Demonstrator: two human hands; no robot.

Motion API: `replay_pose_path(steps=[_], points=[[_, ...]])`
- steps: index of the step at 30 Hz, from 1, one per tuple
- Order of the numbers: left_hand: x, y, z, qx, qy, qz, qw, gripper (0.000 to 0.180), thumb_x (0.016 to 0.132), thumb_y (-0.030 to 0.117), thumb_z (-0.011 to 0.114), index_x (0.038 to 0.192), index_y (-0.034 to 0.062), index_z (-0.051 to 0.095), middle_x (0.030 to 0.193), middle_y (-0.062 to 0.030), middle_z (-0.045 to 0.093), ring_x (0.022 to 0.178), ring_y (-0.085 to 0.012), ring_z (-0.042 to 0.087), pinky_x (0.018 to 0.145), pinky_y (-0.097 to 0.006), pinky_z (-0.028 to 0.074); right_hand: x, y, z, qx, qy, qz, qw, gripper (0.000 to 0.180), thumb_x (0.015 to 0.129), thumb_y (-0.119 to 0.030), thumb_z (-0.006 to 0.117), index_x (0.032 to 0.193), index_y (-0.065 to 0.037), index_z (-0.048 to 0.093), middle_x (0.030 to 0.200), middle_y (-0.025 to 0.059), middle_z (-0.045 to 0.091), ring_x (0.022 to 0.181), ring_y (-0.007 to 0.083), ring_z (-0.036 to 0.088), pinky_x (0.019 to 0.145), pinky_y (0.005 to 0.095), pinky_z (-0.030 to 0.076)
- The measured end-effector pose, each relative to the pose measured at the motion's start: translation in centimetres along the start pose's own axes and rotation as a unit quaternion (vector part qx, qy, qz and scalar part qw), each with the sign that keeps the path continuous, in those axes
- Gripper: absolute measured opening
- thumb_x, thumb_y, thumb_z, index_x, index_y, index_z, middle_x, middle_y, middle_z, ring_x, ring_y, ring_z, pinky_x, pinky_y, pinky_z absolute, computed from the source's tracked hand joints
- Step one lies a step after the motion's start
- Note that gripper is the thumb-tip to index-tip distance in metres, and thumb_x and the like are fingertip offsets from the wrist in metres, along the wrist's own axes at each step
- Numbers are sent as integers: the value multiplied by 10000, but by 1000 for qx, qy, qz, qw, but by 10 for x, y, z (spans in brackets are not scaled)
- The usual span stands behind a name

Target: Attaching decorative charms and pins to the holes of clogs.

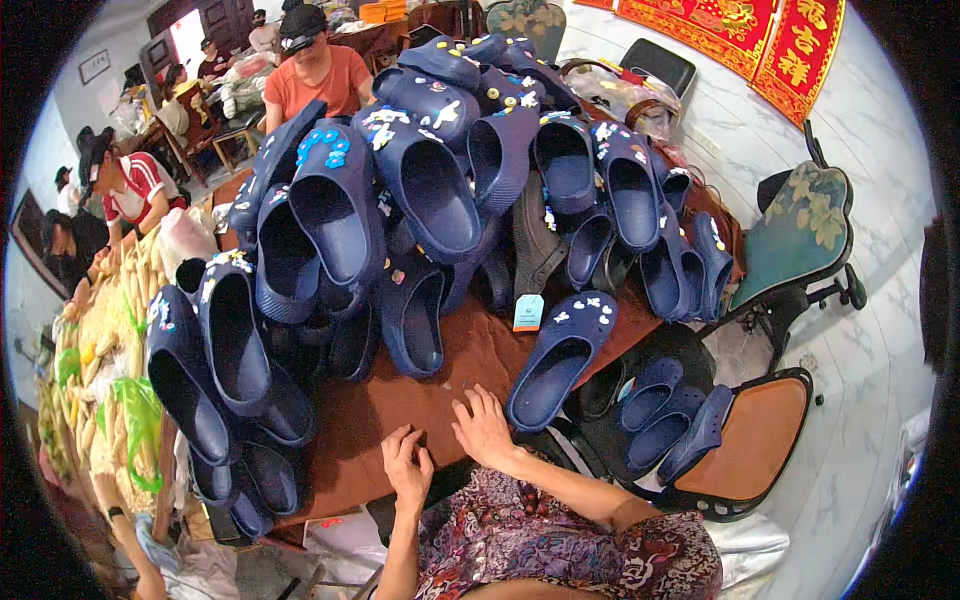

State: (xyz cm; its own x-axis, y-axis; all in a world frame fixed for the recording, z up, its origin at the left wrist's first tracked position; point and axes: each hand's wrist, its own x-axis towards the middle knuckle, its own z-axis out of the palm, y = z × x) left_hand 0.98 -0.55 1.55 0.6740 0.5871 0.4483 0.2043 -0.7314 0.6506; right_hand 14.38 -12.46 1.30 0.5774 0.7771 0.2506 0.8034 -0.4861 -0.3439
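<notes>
My right hand (pixel 484 428) rests on the brown tabletop (pixel 455 375) near its front edge, fingers spread and nothing in them. Just right of it lies a single navy clog (pixel 562 358) with small white charms on its toe, heel toward me. Loosely bent but apart, the fingers of my left hand (pixel 408 466) sit at the same edge, with no object visible in them. Beyond both hands rises a large heap of navy clogs (pixel 430 190), many decorated with blue, white or yellow charms. A blue and orange tag (pixel 528 312) hangs from a dark shoe in the heap.
More navy clogs (pixel 660 425) sit on a dark seat at right, beside an orange-brown chair panel (pixel 750 440). A green floral chair (pixel 800 230) stands farther right. Pale bundled strips (pixel 105 350) fill the left side. Across the table is a person in an orange shirt (pixel 318 80).
</notes>
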Motion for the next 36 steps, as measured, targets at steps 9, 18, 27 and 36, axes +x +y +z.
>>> replay_pose_path(steps=[9, 18, 27, 36], points=[[-3, -2, 0, 11, 0, 3, 1000, 291, 721, -41, 604, 996, 25, 669, 1107, -158, 628, 1039, -343, 572, 907, -423, 479, -3, -5, 6, -27, -14, -4, 1000, 447, 893, -221, 600, 1267, 9, 516, 1334, 279, 441, 1313, 472, 355, 1096, 592, 285], [2, 0, 1, 18, 2, -1, 1000, 285, 726, -50, 598, 988, 32, 675, 1096, -159, 632, 1019, -343, 570, 907, -421, 469, 0, -4, 6, -35, 2, -7, 999, 447, 893, -226, 588, 1261, 13, 507, 1321, 271, 463, 1311, 463, 370, 1097, 588, 288], [-1, -1, -2, -1, -2, -1, 1000, 267, 737, -19, 622, 991, 39, 678, 1122, -157, 621, 1047, -344, 566, 915, -424, 474, -5, -9, 8, -33, 1, -6, 999, 448, 890, -212, 588, 1266, 21, 515, 1334, 274, 457, 1321, 475, 354, 1107, 596, 273], [12, 16, 7, -50, 18, -81, 995, 260, 774, 10, 610, 1010, 65, 705, 1138, -159, 636, 1080, -338, 568, 926, -414, 473, -1, -3, -11, 38, -36, -37, 998, 472, 887, -205, 610, 1283, 29, 504, 1355, 296, 431, 1313, 489, 365, 1097, 573, 309]])
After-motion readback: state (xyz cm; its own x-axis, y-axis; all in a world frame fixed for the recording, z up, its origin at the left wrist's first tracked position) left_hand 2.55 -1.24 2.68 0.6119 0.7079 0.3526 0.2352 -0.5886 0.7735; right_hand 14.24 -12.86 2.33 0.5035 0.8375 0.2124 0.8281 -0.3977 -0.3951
